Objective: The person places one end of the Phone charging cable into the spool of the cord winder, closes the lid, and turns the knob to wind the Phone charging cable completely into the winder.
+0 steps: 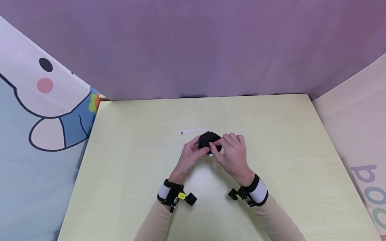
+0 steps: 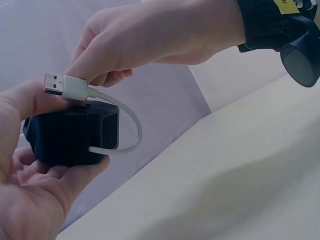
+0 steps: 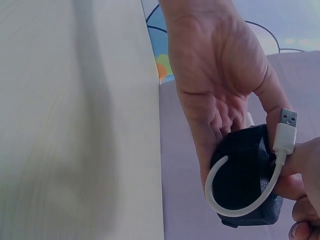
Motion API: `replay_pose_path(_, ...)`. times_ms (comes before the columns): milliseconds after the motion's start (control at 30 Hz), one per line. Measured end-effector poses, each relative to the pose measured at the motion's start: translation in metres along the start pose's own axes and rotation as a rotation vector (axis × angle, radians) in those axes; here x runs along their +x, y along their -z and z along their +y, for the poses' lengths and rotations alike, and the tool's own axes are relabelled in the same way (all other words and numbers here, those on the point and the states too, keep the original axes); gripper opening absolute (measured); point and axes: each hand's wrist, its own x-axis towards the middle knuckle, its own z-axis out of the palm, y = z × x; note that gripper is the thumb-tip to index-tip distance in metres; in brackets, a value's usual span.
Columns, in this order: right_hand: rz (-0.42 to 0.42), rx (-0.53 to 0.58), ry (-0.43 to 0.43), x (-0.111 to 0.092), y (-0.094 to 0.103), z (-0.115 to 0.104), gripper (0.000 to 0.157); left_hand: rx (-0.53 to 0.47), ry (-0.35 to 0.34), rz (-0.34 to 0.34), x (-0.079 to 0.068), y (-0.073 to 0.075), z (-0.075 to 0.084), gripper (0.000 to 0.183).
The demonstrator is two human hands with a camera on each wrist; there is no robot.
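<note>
A small black case (image 1: 208, 137) with blocky sides and one textured face is held above the table by my left hand (image 1: 188, 157), thumb on one side and fingers on the other. My right hand (image 1: 232, 154) has curled fingers, with thumb and forefinger pinching at the case's upper face; the exact contact is partly hidden. A white USB cable (image 2: 136, 127) loops out of a hole in the case. Its USB-A plug (image 3: 287, 125) lies beside my right fingers. The cable's other, smaller connector (image 1: 185, 132) sticks out on the far side, pointing left.
Under the hands stretches a pale wooden table (image 1: 135, 140). A purple backdrop (image 1: 193, 50) rises behind its far edge. Printed panels stand at the left (image 1: 57, 134) and right (image 1: 352, 134). Each wrist wears a strap (image 1: 257, 192) with a small camera.
</note>
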Motion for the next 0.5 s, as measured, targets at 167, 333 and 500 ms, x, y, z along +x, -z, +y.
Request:
replay_pose_path(167, 0.012, 0.002, -0.015, 0.0006, -0.0013, -0.0021, 0.017, -0.009, 0.005, 0.012, 0.0001, -0.0012, 0.001, 0.051)
replay_pose_path(333, 0.007, 0.002, -0.04, 0.0007, -0.0023, -0.003, 0.021, -0.012, 0.006, 0.021, 0.0, -0.0023, 0.0019, 0.051)
replay_pose_path(500, 0.018, 0.014, -0.071, 0.0002, -0.0045, -0.0041, 0.021, -0.016, 0.003, 0.025, 0.0002, -0.0026, 0.0022, 0.052)
